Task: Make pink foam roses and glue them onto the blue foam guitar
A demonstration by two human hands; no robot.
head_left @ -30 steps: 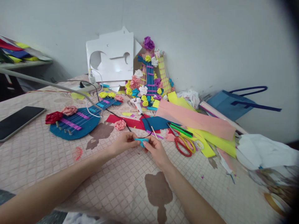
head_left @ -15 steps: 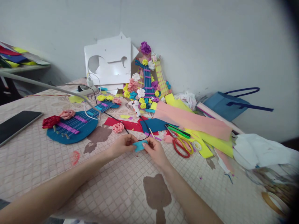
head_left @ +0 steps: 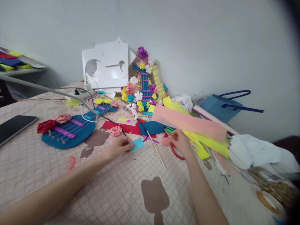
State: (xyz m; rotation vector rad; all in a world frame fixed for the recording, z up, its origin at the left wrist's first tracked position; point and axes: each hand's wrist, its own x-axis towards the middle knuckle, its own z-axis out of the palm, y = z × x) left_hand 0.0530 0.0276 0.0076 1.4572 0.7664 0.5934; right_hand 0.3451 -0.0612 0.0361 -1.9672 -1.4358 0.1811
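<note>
My left hand (head_left: 120,147) pinches a small light-blue rectangle of crepe paper (head_left: 137,145) by its left end, above the quilted tablecloth. My right hand (head_left: 180,140) is over a pair of scissors (head_left: 177,153), its fingers closed around their middle. The red handle shows below the palm and a blade tip beyond the fingers; the rest is covered. Between my hands lies a thin wooden stick (head_left: 156,150). Beyond them is a white glue gun (head_left: 132,110) with a black cord. A pink paper rose (head_left: 116,131) rests beyond my left hand.
A blue paper guitar (head_left: 70,129) with roses lies left, near a phone (head_left: 16,128). Flower-covered guitars (head_left: 145,82) lean on the wall beside white cut board (head_left: 105,67). Pink paper strips (head_left: 187,121), a blue bag (head_left: 217,107) and a tape roll (head_left: 269,201) are right.
My right hand has let go of the blue crepe paper and moved right to the scissors. My left hand still holds the paper. The wooden stick now shows in full.
</note>
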